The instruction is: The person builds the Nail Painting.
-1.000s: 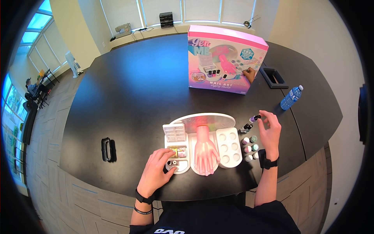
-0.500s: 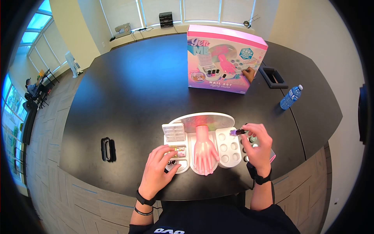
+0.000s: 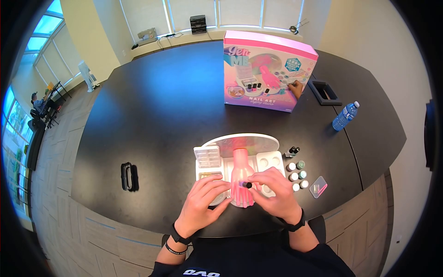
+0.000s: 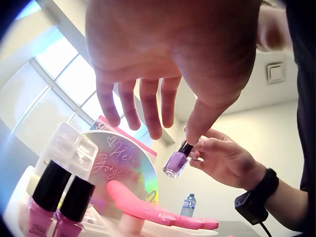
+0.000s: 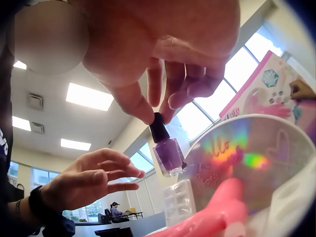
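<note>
My right hand (image 3: 278, 195) pinches the black cap of a purple nail polish bottle (image 5: 169, 154) between thumb and fingers, over the pink model hand (image 3: 241, 176). The bottle hangs with its glass end down in the right wrist view. My left hand (image 3: 199, 203) hovers by the left side of the white tray, fingers extended and holding nothing. In the left wrist view, two black-capped pink bottles (image 4: 73, 199) stand in the tray below it. The round mirror (image 5: 256, 153) rises behind the model hand.
Several small jars (image 3: 293, 177) and two dark-capped bottles (image 3: 292, 152) stand right of the tray, with a clear packet (image 3: 318, 187) beyond. Farther back are the pink box (image 3: 267, 74), a water bottle (image 3: 345, 116) and a black holder (image 3: 325, 93). A black frame (image 3: 129, 177) lies left.
My right hand has carried the purple bottle from beside the jars, leftward across the tray to above the model hand. My left hand has shifted slightly right, off the tray's left compartments.
</note>
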The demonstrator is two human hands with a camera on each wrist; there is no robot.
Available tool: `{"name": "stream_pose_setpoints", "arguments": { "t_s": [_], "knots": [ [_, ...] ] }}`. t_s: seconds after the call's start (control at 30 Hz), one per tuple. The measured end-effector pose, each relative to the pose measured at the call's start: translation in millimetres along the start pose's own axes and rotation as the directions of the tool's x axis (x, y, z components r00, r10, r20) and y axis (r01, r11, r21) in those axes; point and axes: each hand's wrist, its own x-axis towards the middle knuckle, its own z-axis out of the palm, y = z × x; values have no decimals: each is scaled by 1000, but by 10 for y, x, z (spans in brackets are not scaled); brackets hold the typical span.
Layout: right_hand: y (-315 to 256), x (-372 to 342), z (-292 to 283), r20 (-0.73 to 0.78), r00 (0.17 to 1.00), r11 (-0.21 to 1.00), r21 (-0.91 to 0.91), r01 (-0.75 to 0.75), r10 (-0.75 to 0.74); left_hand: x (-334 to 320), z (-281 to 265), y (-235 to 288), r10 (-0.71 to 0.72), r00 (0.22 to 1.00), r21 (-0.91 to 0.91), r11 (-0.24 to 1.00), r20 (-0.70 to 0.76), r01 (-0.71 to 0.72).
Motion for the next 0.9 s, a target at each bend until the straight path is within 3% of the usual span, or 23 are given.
{"name": "stream_pose_setpoints", "arguments": {
  "t_s": [0.57, 0.9],
  "knots": [
    [-63, -73, 289, 91, 996, 996, 88, 1, -9, -46, 117, -37, -87, 996, -85, 993, -24, 85],
    [-29, -49, 89, 81, 996, 999, -28, -31, 33, -103, 20, -183, -59, 998, 49, 997, 28, 58]
  ]
}}
